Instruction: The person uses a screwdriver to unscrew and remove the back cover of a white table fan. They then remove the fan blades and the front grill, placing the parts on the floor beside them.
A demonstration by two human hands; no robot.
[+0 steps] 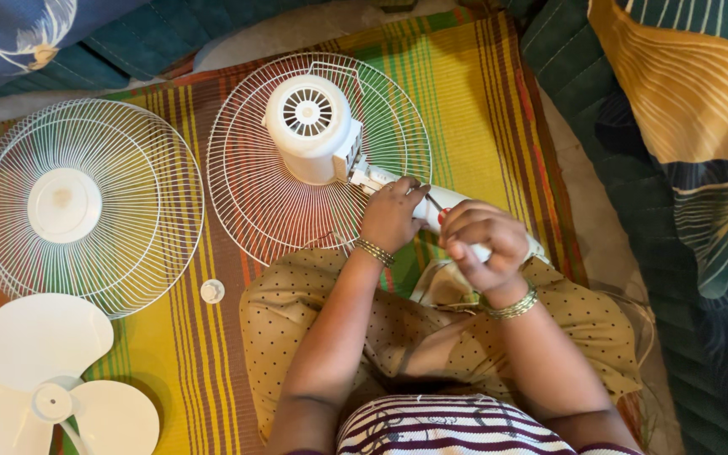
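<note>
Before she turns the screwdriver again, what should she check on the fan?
1. Left hand steadies the white fan neck: ok.
2. Right hand grips the screwdriver: ok.
3. Tip seated in a screw: cannot tell, hidden by the fingers.
4. Motor housing rests on the rear grille: ok.
5. Small white cap lies on the striped mat, within sight: ok.
6. Front grille and fan blade lie apart from the hands: ok.
</note>
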